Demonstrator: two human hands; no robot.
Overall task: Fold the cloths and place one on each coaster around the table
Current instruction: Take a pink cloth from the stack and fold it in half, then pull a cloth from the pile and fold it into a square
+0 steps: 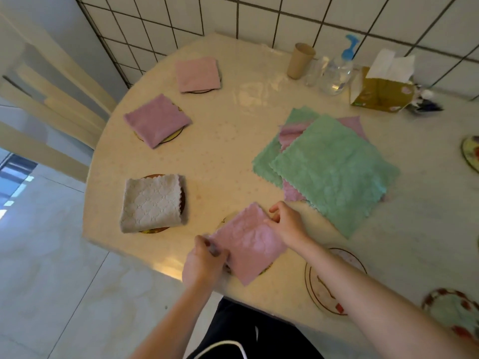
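A folded pink cloth (pixel 249 244) lies over a coaster (pixel 226 221) near the table's front edge. My left hand (pixel 204 260) pinches its near-left corner and my right hand (pixel 286 222) pinches its far-right edge. Three folded cloths rest on coasters to the left: a cream one (pixel 151 202), a mauve one (pixel 156 119) and a pink one (pixel 198 73). A pile of unfolded green cloths (pixel 334 169) with pink ones (pixel 291 134) between them lies at centre right. A bare coaster (pixel 315 283) sits under my right forearm; others (pixel 452 308) (pixel 470 154) lie at the right.
At the back of the round cream table (pixel 228 151) stand a brown cup (pixel 300 60), a clear pump bottle (pixel 337 71) and a tissue box (pixel 378 93). A tiled wall (pixel 259 14) runs behind. A chair back (pixel 51 104) stands to the left.
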